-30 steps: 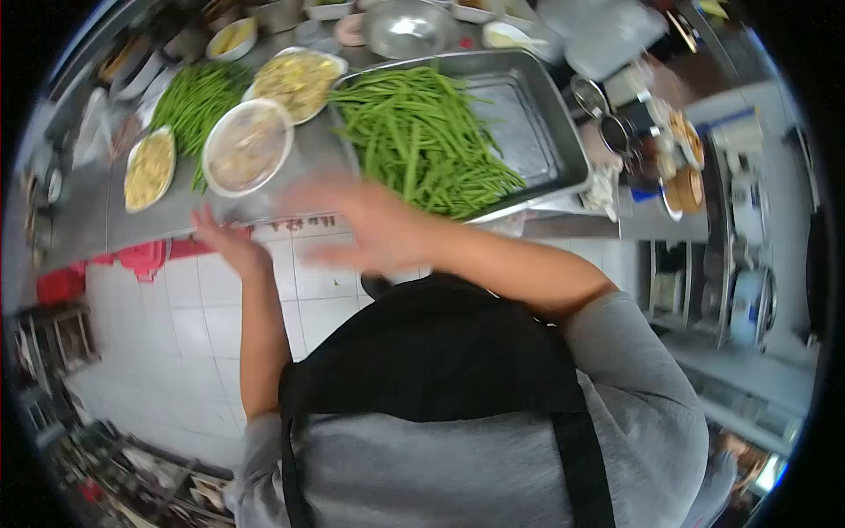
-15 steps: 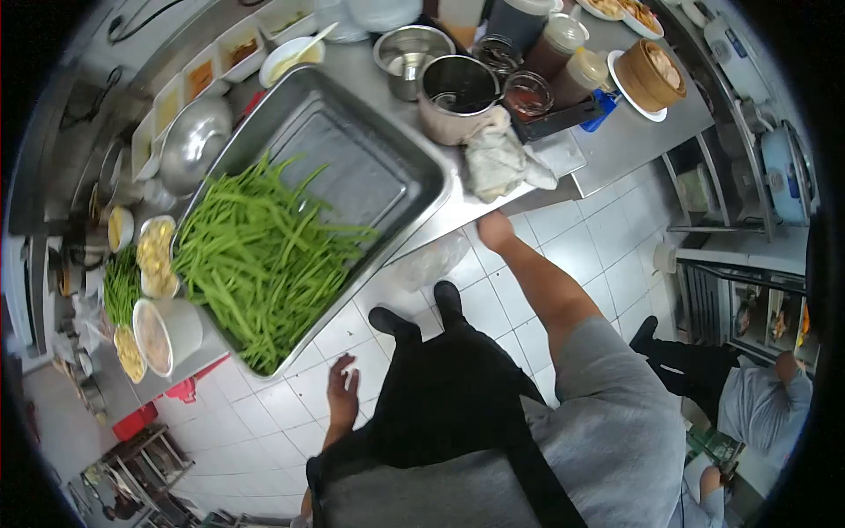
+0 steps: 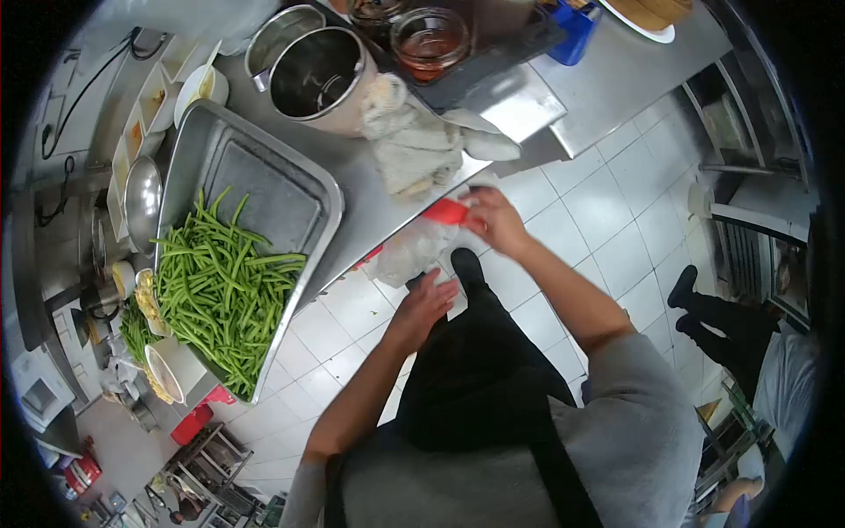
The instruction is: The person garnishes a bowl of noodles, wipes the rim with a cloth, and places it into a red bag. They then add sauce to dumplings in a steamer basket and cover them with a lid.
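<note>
My right hand (image 3: 495,220) is closed on a red object (image 3: 445,211) at the counter's front edge, below a crumpled cloth (image 3: 414,154). To the left, in front of my body, my left hand (image 3: 424,310) hangs over the floor with its fingers apart and holds nothing. A clear plastic bag (image 3: 410,251) is just beyond it, under the counter edge. A large metal tray (image 3: 330,207) on the left holds a heap of green beans (image 3: 231,295).
A metal pot (image 3: 319,79), a glass jar (image 3: 429,44) and a blue object (image 3: 570,31) stand on the counter (image 3: 352,176). At the far left are a metal bowl (image 3: 143,204) and a white tub (image 3: 176,370). Another person (image 3: 783,378) is at the right.
My right hand has come out from the counter edge with the red object in it. My left hand has risen towards the counter. The view has shifted, bringing the pot and cloth closer.
</note>
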The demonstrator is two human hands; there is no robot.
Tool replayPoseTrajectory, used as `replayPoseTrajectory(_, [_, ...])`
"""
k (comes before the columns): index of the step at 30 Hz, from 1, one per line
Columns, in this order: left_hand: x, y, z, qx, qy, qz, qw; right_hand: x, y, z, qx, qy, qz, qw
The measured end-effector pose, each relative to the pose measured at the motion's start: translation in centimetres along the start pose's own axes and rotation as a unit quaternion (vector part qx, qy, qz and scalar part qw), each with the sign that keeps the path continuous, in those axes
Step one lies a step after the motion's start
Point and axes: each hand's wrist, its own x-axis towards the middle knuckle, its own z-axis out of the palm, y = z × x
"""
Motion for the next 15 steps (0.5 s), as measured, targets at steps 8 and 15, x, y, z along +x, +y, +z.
replayPoseTrajectory(8, [6.8, -1.8, 3.3, 0.056, 0.038, 0.149, 0.987, -9.7, -9.8, -4.0, 0.085, -0.027, 0.062, 0.994])
replayPoseTrajectory(15, [-3.9, -0.7, 6.8, 0.054, 0.007, 0.087, 0.995, -6.2, -10.9, -9.2, -0.107, 0.005, 0.002, 0.994])
